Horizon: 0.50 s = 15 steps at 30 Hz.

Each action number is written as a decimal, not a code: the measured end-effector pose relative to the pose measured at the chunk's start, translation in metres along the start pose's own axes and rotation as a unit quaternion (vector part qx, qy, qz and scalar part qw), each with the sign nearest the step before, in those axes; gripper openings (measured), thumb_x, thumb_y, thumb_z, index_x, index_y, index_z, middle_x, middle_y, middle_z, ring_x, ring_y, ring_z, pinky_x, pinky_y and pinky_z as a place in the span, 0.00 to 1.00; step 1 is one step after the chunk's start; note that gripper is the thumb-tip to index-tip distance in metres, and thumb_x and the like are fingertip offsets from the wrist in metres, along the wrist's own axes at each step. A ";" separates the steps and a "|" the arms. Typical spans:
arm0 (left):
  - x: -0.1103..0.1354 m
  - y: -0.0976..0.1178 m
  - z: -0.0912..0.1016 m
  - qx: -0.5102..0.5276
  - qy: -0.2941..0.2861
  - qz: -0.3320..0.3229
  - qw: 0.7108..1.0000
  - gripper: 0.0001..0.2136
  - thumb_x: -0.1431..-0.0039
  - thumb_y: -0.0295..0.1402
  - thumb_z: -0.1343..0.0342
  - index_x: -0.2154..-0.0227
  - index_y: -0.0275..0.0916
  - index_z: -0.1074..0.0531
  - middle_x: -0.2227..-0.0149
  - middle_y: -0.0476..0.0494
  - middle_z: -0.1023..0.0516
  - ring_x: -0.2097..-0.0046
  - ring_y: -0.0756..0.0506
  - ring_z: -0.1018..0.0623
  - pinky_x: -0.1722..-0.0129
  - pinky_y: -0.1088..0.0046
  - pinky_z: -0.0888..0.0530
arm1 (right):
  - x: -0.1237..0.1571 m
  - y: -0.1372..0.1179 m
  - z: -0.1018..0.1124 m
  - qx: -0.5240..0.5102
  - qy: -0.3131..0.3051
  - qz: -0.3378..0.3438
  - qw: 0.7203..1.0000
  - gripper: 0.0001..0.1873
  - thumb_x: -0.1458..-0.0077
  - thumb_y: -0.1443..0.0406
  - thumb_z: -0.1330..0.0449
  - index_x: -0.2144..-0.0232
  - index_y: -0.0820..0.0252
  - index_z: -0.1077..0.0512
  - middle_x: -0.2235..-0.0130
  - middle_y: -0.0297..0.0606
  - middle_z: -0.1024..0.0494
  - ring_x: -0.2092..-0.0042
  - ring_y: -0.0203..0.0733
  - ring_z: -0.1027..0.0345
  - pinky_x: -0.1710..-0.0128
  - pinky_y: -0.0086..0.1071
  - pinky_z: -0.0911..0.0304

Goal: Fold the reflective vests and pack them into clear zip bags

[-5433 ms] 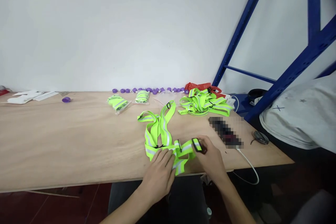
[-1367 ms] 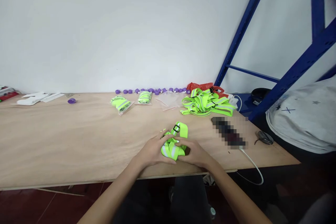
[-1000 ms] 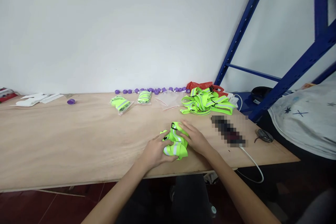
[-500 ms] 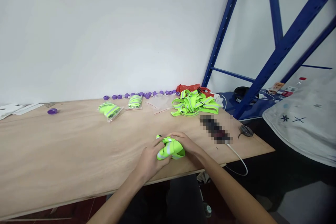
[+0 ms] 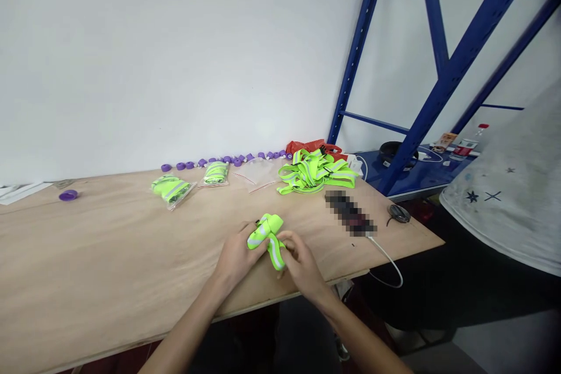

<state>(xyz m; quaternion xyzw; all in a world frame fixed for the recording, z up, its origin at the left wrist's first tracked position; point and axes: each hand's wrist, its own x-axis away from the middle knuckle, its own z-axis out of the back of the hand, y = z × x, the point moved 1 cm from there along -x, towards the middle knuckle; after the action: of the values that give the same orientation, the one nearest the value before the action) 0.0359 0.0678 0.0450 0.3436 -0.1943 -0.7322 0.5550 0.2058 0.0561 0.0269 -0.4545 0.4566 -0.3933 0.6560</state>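
Observation:
A neon-yellow reflective strap with a silver stripe is partly rolled up between my hands, just above the near part of the table. My left hand is closed round the rolled bundle from the left. On the other side, my right hand pinches a loose loop of the same strap that hangs down from the bundle. Farther back lies a tangled heap of similar reflective straps. Two clear bags of folded straps, one bag and another bag, rest to the left of it.
Flat clear bags lie beside the heap. Small purple rolls line the wall, and one purple piece sits far left. A pixelated dark object with a white cable and a computer mouse are at right, near a blue rack.
The bundle has turned and risen slightly in my left hand. My right hand has moved from its top to lower right, drawing out a loop. The view has shifted right.

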 end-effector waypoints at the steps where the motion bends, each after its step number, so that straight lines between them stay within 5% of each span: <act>1: 0.000 -0.001 -0.002 -0.025 -0.015 -0.002 1.000 0.06 0.41 0.36 0.45 0.65 0.39 0.28 0.61 0.43 0.24 0.63 0.43 0.23 0.63 0.69 0.28 | 0.001 -0.004 -0.002 -0.039 0.017 0.021 0.999 0.10 0.38 0.62 0.49 0.55 0.56 0.36 0.66 0.35 0.25 0.69 0.38 0.30 0.69 0.30 0.31; 4: 0.001 -0.003 -0.011 -0.091 -0.063 -0.042 0.993 0.07 0.46 0.26 0.44 0.64 0.39 0.27 0.55 0.39 0.24 0.56 0.40 0.22 0.58 0.67 0.27 | -0.003 -0.018 -0.004 0.020 -0.013 0.161 0.987 0.08 0.37 0.65 0.47 0.55 0.56 0.33 0.57 0.41 0.23 0.55 0.41 0.27 0.51 0.38 0.30; 7: 0.003 -0.006 -0.015 -0.130 -0.075 -0.069 0.986 0.14 0.47 0.23 0.45 0.57 0.40 0.26 0.50 0.38 0.25 0.50 0.38 0.24 0.51 0.64 0.27 | -0.008 -0.023 0.007 0.234 -0.076 0.290 0.925 0.12 0.37 0.68 0.47 0.53 0.56 0.29 0.48 0.43 0.24 0.43 0.44 0.32 0.37 0.46 0.43; 12: 0.003 -0.012 -0.005 -0.096 -0.119 -0.108 0.982 0.05 0.41 0.33 0.43 0.61 0.41 0.28 0.54 0.41 0.24 0.53 0.40 0.23 0.54 0.66 0.27 | 0.006 0.000 0.040 0.461 -0.139 0.314 0.818 0.28 0.40 0.63 0.41 0.38 0.58 0.37 0.35 0.51 0.38 0.32 0.54 0.49 0.36 0.53 0.45; 15: 0.003 -0.013 0.000 -0.075 -0.147 -0.145 0.976 0.05 0.42 0.34 0.41 0.64 0.41 0.29 0.57 0.43 0.24 0.53 0.40 0.24 0.53 0.67 0.28 | 0.010 0.013 0.047 0.504 -0.184 0.351 0.768 0.27 0.38 0.64 0.41 0.38 0.54 0.37 0.33 0.49 0.41 0.30 0.55 0.53 0.37 0.51 0.42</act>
<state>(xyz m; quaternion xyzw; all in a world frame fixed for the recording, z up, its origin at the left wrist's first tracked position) 0.0267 0.0685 0.0351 0.2143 -0.1663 -0.8598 0.4326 0.2549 0.0619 0.0202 0.0695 0.1916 -0.2182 0.9544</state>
